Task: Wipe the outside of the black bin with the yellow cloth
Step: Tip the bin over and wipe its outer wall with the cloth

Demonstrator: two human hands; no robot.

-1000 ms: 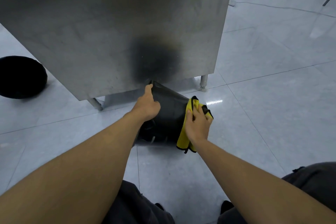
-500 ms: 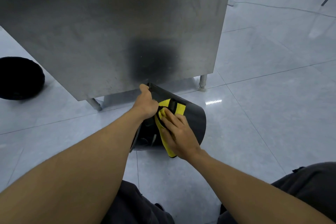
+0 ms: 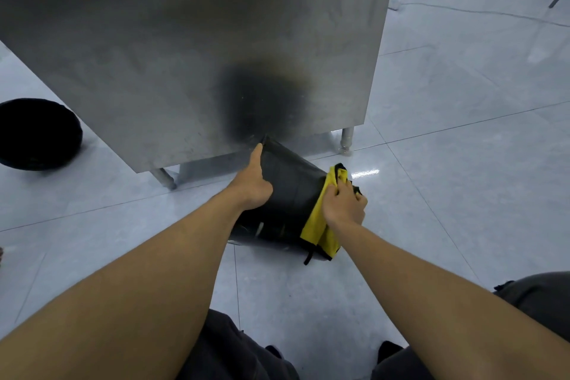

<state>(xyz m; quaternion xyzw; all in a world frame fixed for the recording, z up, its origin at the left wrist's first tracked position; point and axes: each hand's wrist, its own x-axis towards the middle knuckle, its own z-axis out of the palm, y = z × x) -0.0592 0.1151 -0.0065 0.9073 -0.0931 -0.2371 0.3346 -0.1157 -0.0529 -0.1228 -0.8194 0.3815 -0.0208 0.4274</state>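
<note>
Left hand [image 3: 251, 186] grips the black bin [image 3: 293, 191], fingers hidden; right hand [image 3: 344, 204] bunches the yellow cloth [image 3: 317, 227] against it.

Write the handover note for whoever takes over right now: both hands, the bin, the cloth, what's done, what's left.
Left hand: grips the black bin at its rim, thumb along the edge, steadying it.
Right hand: holds the yellow cloth bunched against the bin's right side wall.
Bin: on the tiled floor, its rim up by the lower edge of the steel table.
Done: wiping is under way; how much wall is already clean cannot be told.
Left: work the cloth around the rest of the outside, including the hidden far side.
</note>
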